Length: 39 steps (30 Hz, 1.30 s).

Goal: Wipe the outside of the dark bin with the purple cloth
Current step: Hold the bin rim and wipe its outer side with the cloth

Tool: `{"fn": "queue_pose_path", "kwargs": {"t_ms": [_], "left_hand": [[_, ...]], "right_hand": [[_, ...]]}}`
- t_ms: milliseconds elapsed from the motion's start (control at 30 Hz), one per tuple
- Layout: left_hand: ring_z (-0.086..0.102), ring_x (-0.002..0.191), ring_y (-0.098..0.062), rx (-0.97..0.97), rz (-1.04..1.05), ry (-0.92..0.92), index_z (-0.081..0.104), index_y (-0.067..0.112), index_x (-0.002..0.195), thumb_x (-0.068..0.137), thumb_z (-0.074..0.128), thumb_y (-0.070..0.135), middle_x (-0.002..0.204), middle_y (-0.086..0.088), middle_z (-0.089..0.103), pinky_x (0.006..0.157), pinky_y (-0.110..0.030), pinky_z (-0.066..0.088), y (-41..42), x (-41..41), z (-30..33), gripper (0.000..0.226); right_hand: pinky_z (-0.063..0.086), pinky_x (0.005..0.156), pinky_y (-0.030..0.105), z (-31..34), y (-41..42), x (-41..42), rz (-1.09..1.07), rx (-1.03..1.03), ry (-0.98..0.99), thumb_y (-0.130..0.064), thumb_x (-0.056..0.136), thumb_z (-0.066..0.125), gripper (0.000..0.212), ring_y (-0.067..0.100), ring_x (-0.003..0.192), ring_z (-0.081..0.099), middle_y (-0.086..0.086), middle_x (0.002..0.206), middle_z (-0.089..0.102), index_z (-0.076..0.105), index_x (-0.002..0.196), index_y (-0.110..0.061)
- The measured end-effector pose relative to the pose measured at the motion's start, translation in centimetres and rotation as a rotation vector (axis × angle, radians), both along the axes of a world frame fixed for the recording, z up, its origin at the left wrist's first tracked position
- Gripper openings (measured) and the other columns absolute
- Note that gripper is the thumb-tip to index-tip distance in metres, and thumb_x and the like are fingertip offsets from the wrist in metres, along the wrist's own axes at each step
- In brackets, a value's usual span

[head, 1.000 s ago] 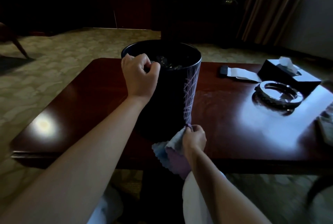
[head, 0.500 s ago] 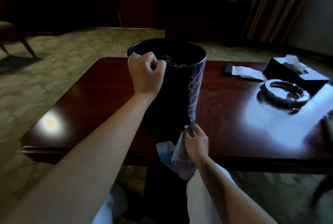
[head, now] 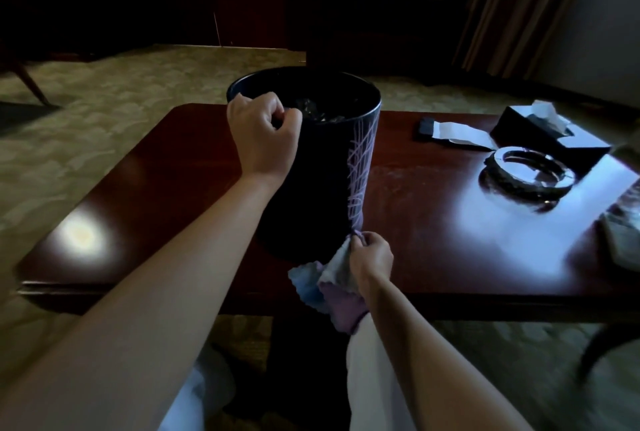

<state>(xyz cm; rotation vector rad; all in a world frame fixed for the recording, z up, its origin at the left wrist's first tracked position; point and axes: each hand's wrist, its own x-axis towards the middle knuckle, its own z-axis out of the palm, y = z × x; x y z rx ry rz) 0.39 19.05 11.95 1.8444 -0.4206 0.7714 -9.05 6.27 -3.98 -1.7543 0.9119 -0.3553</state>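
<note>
No readable text, labels, brands or numbers anywhere. The dark bin (head: 322, 167) carries only a pale scratch-line pattern, no lettering. The tissue box (head: 540, 139) is plain.

Dark bin (head: 311, 181) w/ pale crisscross lines (right side), purple-blue cloth (head: 332, 288), red-brown table (head: 433, 222).

Dim room, window glare on table (head: 519, 229)
</note>
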Motion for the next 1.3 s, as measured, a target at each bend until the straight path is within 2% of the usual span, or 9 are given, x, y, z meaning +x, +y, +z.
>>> {"fn": "queue_pose_path", "kwargs": {"t_ms": [200,367,533,700,767,833,967,1100,1300], "left_hand": [[0.038,0.066,-0.001,-0.016,0.002,-0.038,0.025,0.025,0.050,0.074,0.049,0.019,0.051,0.011,0.030,0.106,-0.041,0.031,-0.3,-0.1,-0.1,0.035],[0.038,0.062,-0.003,0.001,-0.014,-0.038,0.026,0.026,0.049,0.074,0.047,0.022,0.050,0.011,0.030,0.102,-0.044,0.034,-0.3,0.0,0.0,0.033],[0.035,0.063,0.001,-0.019,0.003,-0.080,0.024,0.028,0.051,0.075,0.045,0.023,0.052,0.012,0.029,0.107,-0.041,0.030,-0.3,-0.2,-0.1,0.032],[0.037,0.069,-0.002,0.027,-0.004,-0.076,0.034,0.017,0.054,0.080,0.046,0.022,0.055,0.010,0.033,0.109,-0.041,0.028,0.1,0.0,-0.4,0.029],[0.047,0.078,-0.015,0.103,0.037,-0.097,0.042,0.012,0.060,0.084,0.042,0.029,0.063,0.002,0.047,0.109,-0.046,0.027,0.3,-0.2,-0.6,0.030],[0.052,0.104,-0.024,0.154,0.103,-0.053,0.054,0.013,0.068,0.088,0.038,0.039,0.094,-0.005,0.060,0.106,-0.056,0.028,-0.1,-1.0,-0.8,0.037],[0.013,0.142,-0.031,0.151,0.074,0.083,0.056,0.014,0.088,0.088,0.047,0.055,0.148,-0.013,0.026,0.106,-0.066,0.018,-1.2,-3.7,-1.5,0.042],[-0.001,0.141,-0.043,0.174,0.051,0.158,0.054,0.013,0.110,0.078,0.050,0.064,0.153,-0.023,0.004,0.106,-0.066,0.022,-1.6,-4.8,-2.0,0.060],[-0.003,0.141,-0.046,0.119,0.030,0.202,0.056,0.011,0.106,0.079,0.064,0.053,0.155,-0.023,-0.002,0.107,-0.062,0.019,-1.6,-4.6,-1.2,0.050]], "right_hand": [[0.040,0.074,0.020,-0.4,-0.3,-0.8,0.147,-0.088,-0.033,-0.025,0.091,0.060,0.014,0.013,0.085,0.062,-0.004,0.082,0.065,0.072,0.095,-0.018],[0.041,0.076,0.022,0.2,-0.1,-0.2,-0.025,-0.016,-0.005,-0.026,0.093,0.056,0.014,0.014,0.084,0.058,-0.003,0.083,0.061,0.069,0.093,-0.021],[0.047,0.079,0.022,-0.3,-0.6,-0.6,0.169,-0.074,-0.016,-0.024,0.089,0.062,0.015,0.012,0.090,0.065,-0.004,0.086,0.069,0.074,0.097,-0.017],[0.045,0.079,0.023,-0.3,0.2,-0.4,0.061,-0.076,-0.025,-0.027,0.091,0.058,0.017,0.013,0.087,0.062,-0.002,0.089,0.069,0.072,0.098,-0.018],[0.043,0.074,0.019,-0.3,-0.3,-0.7,0.146,-0.054,-0.039,-0.024,0.090,0.062,0.011,0.008,0.082,0.061,-0.007,0.082,0.066,0.072,0.093,-0.021],[0.042,0.071,0.017,-0.3,-0.8,-0.9,0.176,-0.038,-0.052,-0.023,0.088,0.066,0.004,0.007,0.080,0.062,-0.009,0.079,0.066,0.070,0.088,-0.023],[0.038,0.074,0.020,-0.6,-0.3,-0.9,0.036,-0.036,-0.091,-0.025,0.089,0.062,0.004,0.009,0.081,0.058,-0.012,0.079,0.060,0.060,0.092,-0.022],[0.036,0.071,0.020,-0.4,-0.1,-0.8,-0.051,-0.015,-0.105,-0.026,0.092,0.058,0.004,0.011,0.078,0.055,-0.011,0.076,0.057,0.059,0.092,-0.021],[0.034,0.062,0.025,-0.6,0.3,-1.1,0.091,-0.209,-0.040,-0.024,0.090,0.058,0.022,0.016,0.071,0.054,-0.005,0.068,0.057,0.051,0.070,-0.019]]}}
